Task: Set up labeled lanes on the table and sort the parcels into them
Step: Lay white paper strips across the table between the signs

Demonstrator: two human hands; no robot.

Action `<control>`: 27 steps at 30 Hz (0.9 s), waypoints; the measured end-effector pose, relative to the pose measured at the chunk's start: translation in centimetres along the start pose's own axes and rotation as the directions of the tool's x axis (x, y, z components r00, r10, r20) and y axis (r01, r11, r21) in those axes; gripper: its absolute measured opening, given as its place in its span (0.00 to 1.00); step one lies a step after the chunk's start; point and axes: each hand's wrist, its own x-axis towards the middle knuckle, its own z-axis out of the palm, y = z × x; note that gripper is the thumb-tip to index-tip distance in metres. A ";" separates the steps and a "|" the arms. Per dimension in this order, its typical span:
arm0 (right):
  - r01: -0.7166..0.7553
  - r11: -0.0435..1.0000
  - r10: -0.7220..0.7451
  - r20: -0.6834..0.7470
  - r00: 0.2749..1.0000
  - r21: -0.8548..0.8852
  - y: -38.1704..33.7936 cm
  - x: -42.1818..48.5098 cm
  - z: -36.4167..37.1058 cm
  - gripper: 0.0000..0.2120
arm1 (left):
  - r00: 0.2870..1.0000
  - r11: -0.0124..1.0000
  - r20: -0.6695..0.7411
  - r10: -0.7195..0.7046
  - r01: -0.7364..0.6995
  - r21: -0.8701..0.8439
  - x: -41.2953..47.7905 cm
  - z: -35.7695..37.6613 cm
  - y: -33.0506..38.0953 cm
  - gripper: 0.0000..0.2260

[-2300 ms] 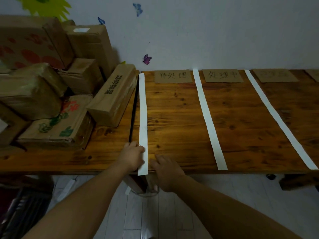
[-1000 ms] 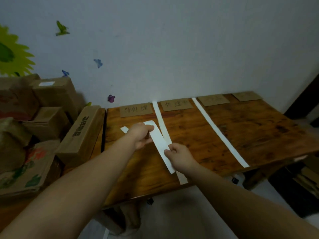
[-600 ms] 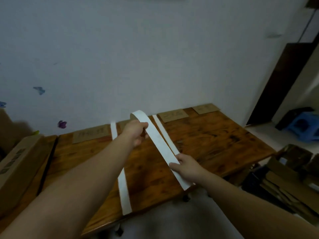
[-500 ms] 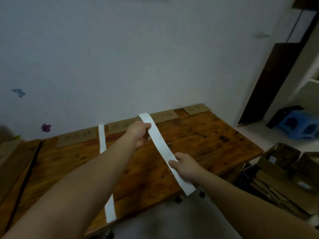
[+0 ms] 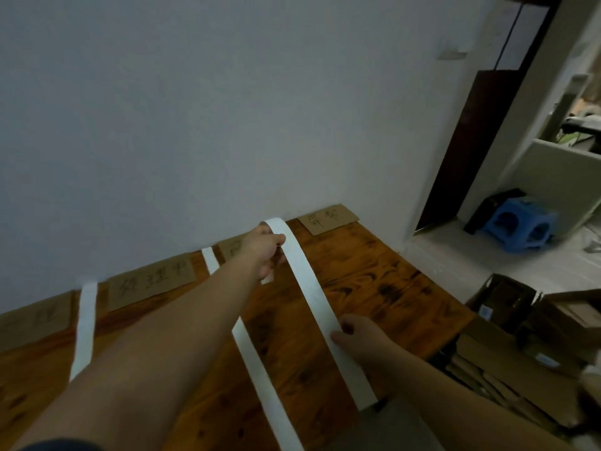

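I hold a long white paper strip [image 5: 312,288] above the right part of the wooden table [image 5: 383,281]. My left hand [image 5: 265,250] grips its far end, folded over near the wall. My right hand [image 5: 361,336] pinches it close to the table's front edge, and the near end hangs past that edge. Two other white strips lie flat: one at the left [image 5: 85,327], one in the middle [image 5: 260,366]. Cardboard labels with handwriting lie along the wall: one far right [image 5: 328,219], one in the middle [image 5: 153,281], one at the left edge [image 5: 35,320]. No parcels are in view.
To the right of the table, cardboard boxes [image 5: 520,336] are stacked on the floor. A blue plastic stool [image 5: 517,224] stands farther back beside a dark door [image 5: 468,141]. A white wall runs behind the table.
I lifted the leftmost strip off the table with both hands and carried it to the right, past the other strips. My view swung right, so the parcel pile left the frame.
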 end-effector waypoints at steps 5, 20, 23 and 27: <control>-0.055 0.998 0.055 -0.036 0.998 0.004 0.1 6.6 -3.5 0.16 | 0.999 0.998 0.024 0.023 -0.025 0.061 7.4 3.8 2.3 0.06; -0.040 0.999 0.029 0.272 0.962 0.034 7.7 17.5 -9.9 0.12 | 0.984 0.901 -0.176 -0.018 0.093 0.423 18.9 12.0 -7.2 0.26; -0.062 0.998 0.059 0.310 0.949 0.000 10.5 18.4 -9.7 0.20 | 0.992 0.696 -0.123 0.039 0.061 0.716 18.7 13.4 -11.3 0.37; -0.028 0.992 0.071 0.351 0.934 -0.126 13.0 18.7 -9.6 0.27 | 0.981 0.187 0.126 -0.149 -0.097 0.978 18.4 13.5 -15.6 0.32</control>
